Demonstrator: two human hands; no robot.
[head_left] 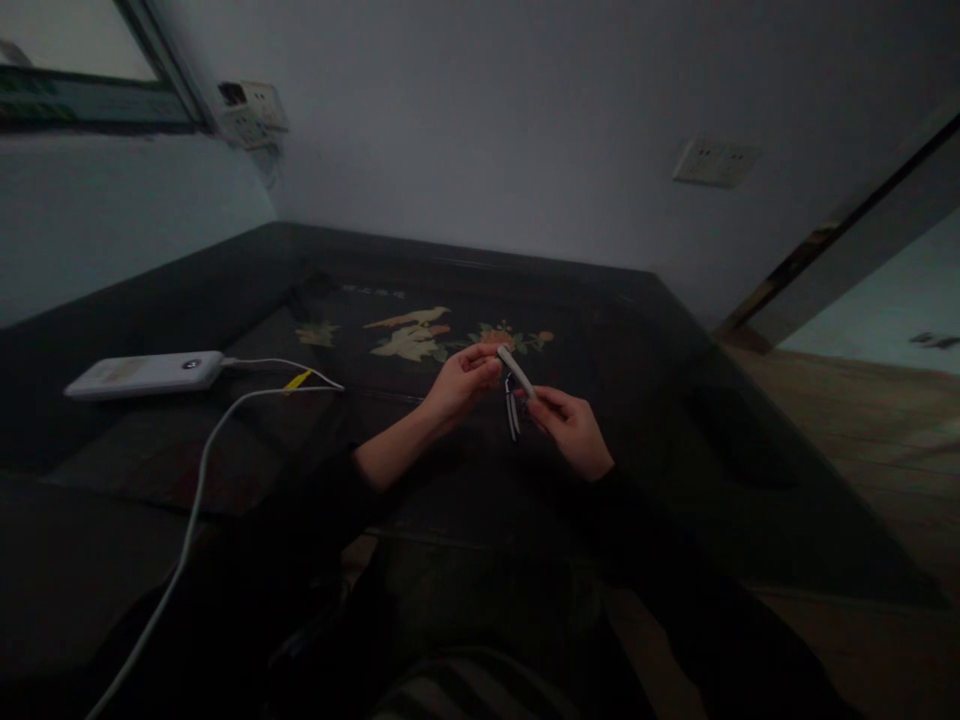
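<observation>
Over a dark table (225, 300) with a painted bird-and-flower motif (420, 335), my two hands meet. My left hand (461, 380) pinches the upper end of a small silvery clipper-like tool (516, 385). My right hand (574, 425) grips its lower part, where a dark piece hangs down. The tool is raised a little above the tabletop. Dim light hides finer detail of it.
A white power bank (142, 373) lies at the table's left with a white cable (202, 480) running toward me and a yellow tag (298, 380) on it. Wall sockets (251, 110) (712, 160) sit on the walls. Wooden floor (862, 420) lies to the right.
</observation>
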